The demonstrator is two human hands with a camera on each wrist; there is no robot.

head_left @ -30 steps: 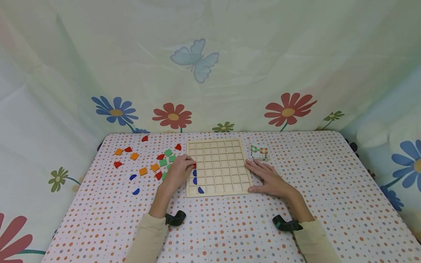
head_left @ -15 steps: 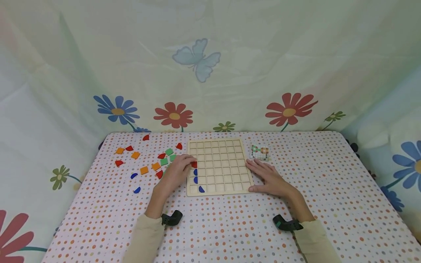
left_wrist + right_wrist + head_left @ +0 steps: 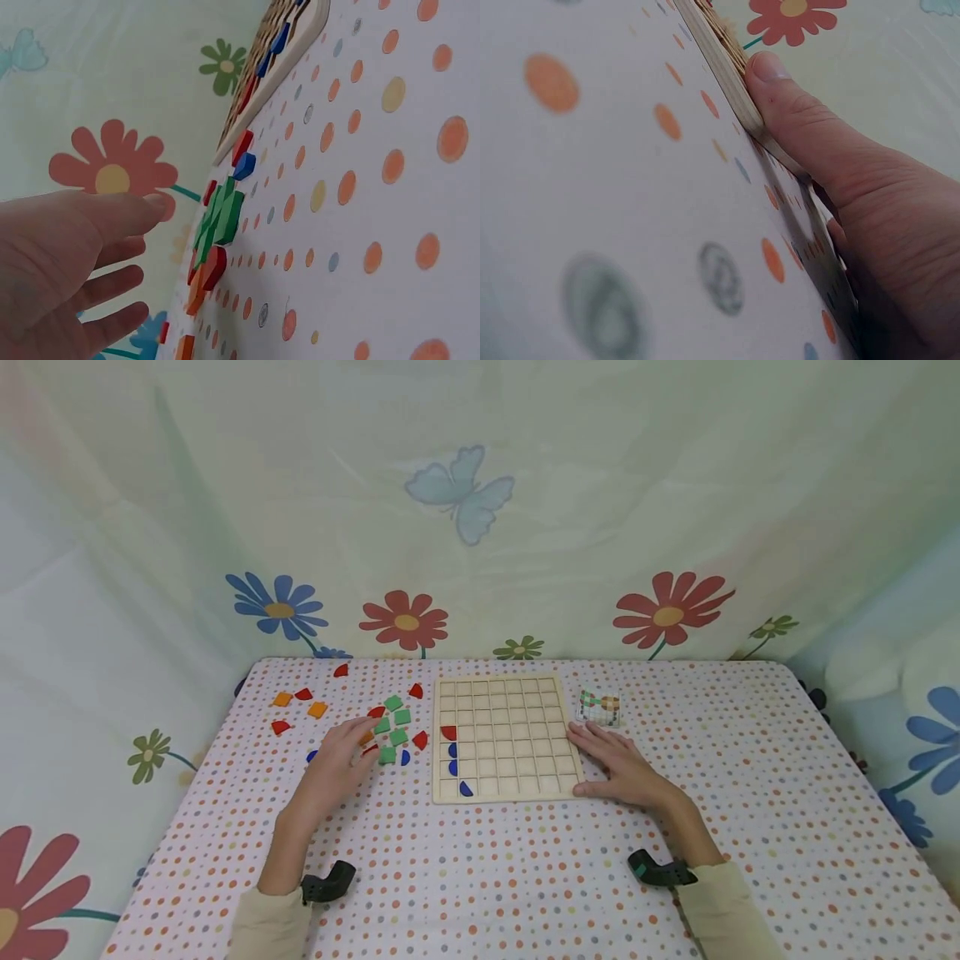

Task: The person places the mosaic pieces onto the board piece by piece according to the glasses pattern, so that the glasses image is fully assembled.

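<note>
Board (image 3: 512, 729) lies flat mid-table, far rim near the back edge of the table (image 3: 495, 877); one red wedge (image 3: 448, 732) and two blue halves (image 3: 453, 768) occupy its left column, a third blue half (image 3: 466, 789) one column over in the nearest row. Your left hand (image 3: 333, 772) is over the loose pieces (image 3: 318, 709) left of the board, fingers relaxed, nothing visible in its grasp; contact with any piece, cannot tell. Your right hand (image 3: 621, 768) touches the board's right edge, fingers extended, thumb at the near corner, apparently steadying rather than clasping. Risks, as judged: green squares (image 3: 402, 717) lie close together, so a careless pinch could drag neighbours; your palm hides some pieces, so a low sweep could scatter them; uneven right-hand pressure could slide the board and jostle its pieces; a fingertip slip could shift the card (image 3: 600, 707) just beyond. Edges: tight strip between the board's left rim and the nearest loose wedge (image 3: 421, 741). Most room: table front between your forearms, also rightward of your right hand.
</note>
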